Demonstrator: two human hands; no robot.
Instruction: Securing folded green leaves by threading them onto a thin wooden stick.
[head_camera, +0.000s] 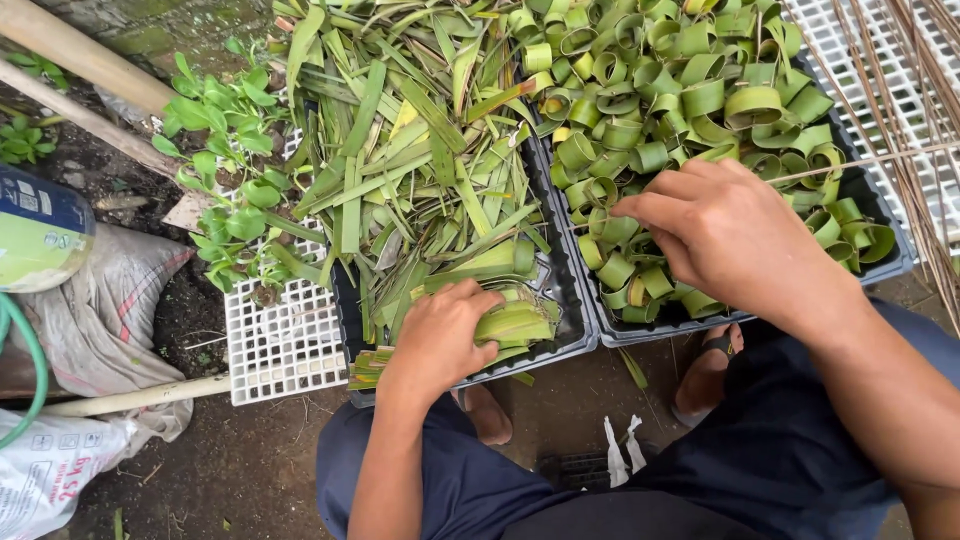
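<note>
Leaf strips were what we had under our left hand, a small flat bundle at the near edge of the left black tray. That grip was closed over the bundle, fingers curled across the top and the thumb side tucked out of view, so the strips were pressed rather than lifted. We judged them light, thin and springy, pliant along their length but apt to split along the grain, with a waxy face that might slide, so the hold belonged across the stack's middle. Their long axis ran roughly left to right past the grip, the cut ends pointing right and slightly away from us, a few stub ends poking out on the wrist side over the tray's lip.

Beyond the left grip lay the loose heap of cut leaves, strips crossing every way. Our right hand hovered over the right black tray, fingers drawn together and pointing left, their tips down among the rolled leaf rings. We could not tell whether a ring was pinched between them. The rings looked soft and easily crushed, best taken by their outer wall.

Farther out from the left grip sat a white grid tray with small green seedlings, and past the right grip were thin dry sticks.
</note>
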